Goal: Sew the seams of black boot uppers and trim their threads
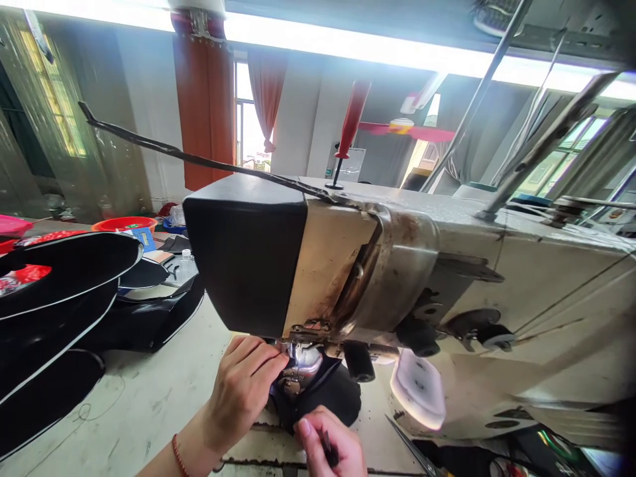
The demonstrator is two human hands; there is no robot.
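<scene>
An industrial sewing machine fills the middle, its head above a piece of black fabric. My left hand is beside the needle area, fingertips together against the shiny presser foot. Whatever those fingers pinch is hidden behind them. Lower down, close to the table's front, my right hand is closed with thumb and fingers around a dark piece that looks like the fabric's edge. The black fabric lies under the machine head between and beyond both hands.
Large black panels with white edging are stacked on the left of the table. Scissors lie at the right front, near a glowing lamp. A red-handled screwdriver stands on the machine's top. Behind the panels is a red basin.
</scene>
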